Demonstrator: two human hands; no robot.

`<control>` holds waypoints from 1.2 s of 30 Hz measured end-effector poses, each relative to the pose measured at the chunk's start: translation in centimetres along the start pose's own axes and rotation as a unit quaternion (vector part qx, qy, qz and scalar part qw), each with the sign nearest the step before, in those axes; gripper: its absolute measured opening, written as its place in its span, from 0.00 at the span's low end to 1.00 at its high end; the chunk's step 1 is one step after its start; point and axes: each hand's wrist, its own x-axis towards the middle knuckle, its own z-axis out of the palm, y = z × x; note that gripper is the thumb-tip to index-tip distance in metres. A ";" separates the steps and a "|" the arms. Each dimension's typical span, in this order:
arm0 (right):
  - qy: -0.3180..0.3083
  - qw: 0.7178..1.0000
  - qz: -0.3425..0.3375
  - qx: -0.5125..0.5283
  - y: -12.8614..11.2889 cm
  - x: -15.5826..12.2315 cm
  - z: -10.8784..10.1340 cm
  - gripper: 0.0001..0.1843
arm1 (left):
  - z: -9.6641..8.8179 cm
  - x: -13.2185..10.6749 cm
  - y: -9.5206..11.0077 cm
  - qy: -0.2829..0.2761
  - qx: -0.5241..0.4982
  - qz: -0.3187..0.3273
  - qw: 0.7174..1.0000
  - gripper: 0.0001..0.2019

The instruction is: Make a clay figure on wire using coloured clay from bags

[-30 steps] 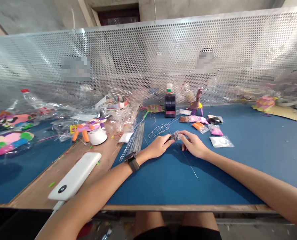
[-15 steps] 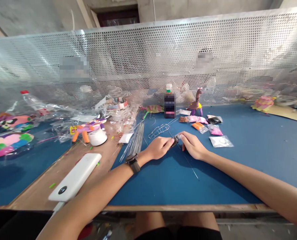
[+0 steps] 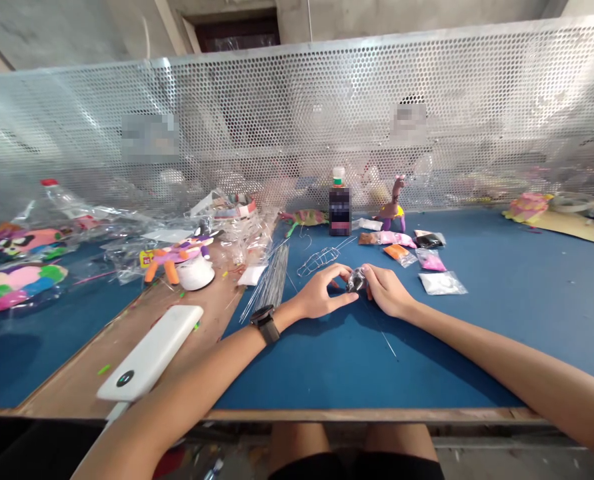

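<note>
Between my hands is a small clear plastic packet with something dark, nearly black, inside. My right hand pinches it at its right side. My left hand has thumb and forefinger spread around the packet's left side; whether a fingertip touches it I cannot tell. A thin wire lies on the blue tabletop just below my hands. Beyond my left hand rests a wire frame bent into a cage-like shape. A bundle of straight wires lies near my left wrist.
Several bags of coloured clay, including an orange one and a white one, lie at the right. A dark bottle and a long-necked figure stand behind. At left are a white power bank and clay figures; a perforated metal screen borders the back.
My left thumb and fingers have opened away from the dark packet, where they were closed on it. The packet has shifted slightly right and shows more, still in my right hand.
</note>
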 end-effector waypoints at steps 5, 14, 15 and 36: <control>-0.005 0.999 -0.027 -0.029 0.0 0.1 0.1 0.27 | -0.3 0.3 -0.5 -0.063 -0.158 -0.041 0.985 0.11; -0.017 0.998 -0.028 -0.049 0.3 0.2 0.2 0.26 | -0.8 0.7 -1.1 -0.092 -0.282 -0.089 0.951 0.20; -0.014 0.998 -0.034 -0.054 0.3 0.2 0.2 0.25 | -0.9 0.7 -1.1 -0.097 -0.283 -0.097 0.949 0.21; -0.008 0.990 -0.082 -0.111 -0.2 -0.1 0.3 0.14 | 0.1 0.9 -1.2 0.020 -0.197 -0.132 0.971 0.23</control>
